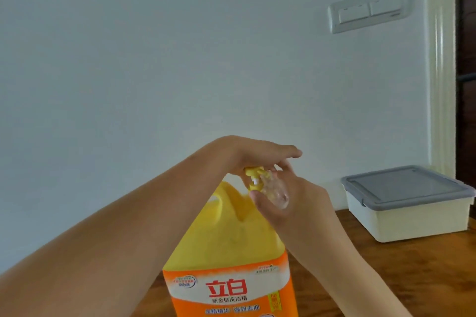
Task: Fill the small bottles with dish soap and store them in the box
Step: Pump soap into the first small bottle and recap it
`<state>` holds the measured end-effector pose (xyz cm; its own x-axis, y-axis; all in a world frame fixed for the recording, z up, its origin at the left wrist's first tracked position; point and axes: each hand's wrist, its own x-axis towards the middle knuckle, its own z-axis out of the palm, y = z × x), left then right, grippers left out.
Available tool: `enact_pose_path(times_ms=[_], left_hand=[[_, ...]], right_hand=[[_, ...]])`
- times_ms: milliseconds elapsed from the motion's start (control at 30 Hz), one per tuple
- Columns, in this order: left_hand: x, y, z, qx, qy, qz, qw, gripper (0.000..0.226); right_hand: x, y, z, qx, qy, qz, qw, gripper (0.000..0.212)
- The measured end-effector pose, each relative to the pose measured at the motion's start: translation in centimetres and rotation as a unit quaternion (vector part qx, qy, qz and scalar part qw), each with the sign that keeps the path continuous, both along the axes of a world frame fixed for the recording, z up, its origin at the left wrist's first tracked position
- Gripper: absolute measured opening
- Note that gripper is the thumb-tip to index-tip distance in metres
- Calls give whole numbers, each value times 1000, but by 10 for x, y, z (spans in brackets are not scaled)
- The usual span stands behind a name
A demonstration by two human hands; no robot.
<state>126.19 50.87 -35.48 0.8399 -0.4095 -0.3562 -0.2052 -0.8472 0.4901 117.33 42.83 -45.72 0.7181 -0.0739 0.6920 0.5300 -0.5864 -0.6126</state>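
A big yellow dish soap jug (226, 237) with an orange label stands on the wooden table, right in front of me. Its yellow pump head (253, 175) sits at the top. My left hand (257, 153) lies flat over the pump with straight fingers pressing on it. My right hand (296, 203) grips a small clear bottle (277, 192) and holds it tilted against the pump's spout. The white storage box (401, 216) with its grey lid (407, 185) on stands at the right, against the wall.
The wooden table (412, 265) runs along a pale wall. A double light switch (368, 11) is on the wall at the upper right, next to a door frame (441, 64).
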Motion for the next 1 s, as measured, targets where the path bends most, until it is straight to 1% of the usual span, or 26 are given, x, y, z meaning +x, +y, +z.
enact_pose_path(times_ms=[33, 100, 167, 200, 267, 367, 433, 467, 533, 567, 600, 667, 700, 767, 800, 833, 867, 900, 933, 1000], left_hand=[[1, -1, -5, 14, -27, 4, 1000, 60], [3, 0, -17, 5, -84, 14, 996, 60], [4, -2, -33, -21, -105, 33, 994, 60], [5, -1, -36, -20, -107, 39, 993, 60], [6, -1, -35, -4, -96, 51, 994, 61], [5, 1, -18, -10, -39, 41, 998, 62], [2, 0, -2, -28, 6, 24, 999, 61], [2, -2, 5, -17, 15, 12, 1000, 61], [0, -5, 8, 19, -4, -1, 1000, 62], [-1, -7, 4, 30, -34, 2, 999, 63], [0, -7, -4, 28, -69, 11, 997, 62], [3, -7, -24, 0, -117, 38, 992, 60], [2, -7, -32, 2, -130, 40, 991, 59], [1, -9, -39, 29, -146, 34, 988, 58], [-1, -9, -34, 32, -146, 31, 988, 58], [-4, -10, -27, 31, -135, 26, 990, 60], [-7, -9, -19, 31, -116, 19, 993, 61], [-9, -9, -9, 35, -95, 7, 995, 61], [-11, -8, -1, 40, -75, -6, 996, 61], [-12, -8, 9, 51, -47, -23, 997, 62]], right_hand=[[1, 1, -1, 4, -2, -3, 1000, 35], [4, 3, -4, -7, 1, -17, 1000, 29], [8, 4, -12, -10, 16, -31, 999, 28], [9, 5, -13, -7, 26, -32, 999, 27], [10, 3, -12, -1, 34, -28, 999, 23], [9, 0, 0, 11, 39, 2, 999, 22], [10, -1, 5, 20, 21, 15, 999, 23], [11, -1, 6, 23, 5, 16, 1000, 22], [12, -2, 6, 16, -13, 7, 1000, 21], [12, -3, 8, 21, -7, 4, 1000, 23], [13, -4, 8, -1, 6, -9, 1000, 24], [18, -2, 6, -137, 5, -73, 988, 30], [19, -3, 3, -166, 17, -92, 982, 33], [20, -3, 0, -147, 51, -73, 985, 37], [18, -4, 2, -127, 58, -53, 989, 35], [16, -5, 3, -110, 54, -31, 992, 29], [14, -6, 4, -73, 50, -9, 996, 19], [14, -6, 5, -36, 42, 4, 998, 16], [13, -5, 5, -10, 31, 12, 999, 20], [15, -2, 4, 13, 17, 12, 1000, 31]])
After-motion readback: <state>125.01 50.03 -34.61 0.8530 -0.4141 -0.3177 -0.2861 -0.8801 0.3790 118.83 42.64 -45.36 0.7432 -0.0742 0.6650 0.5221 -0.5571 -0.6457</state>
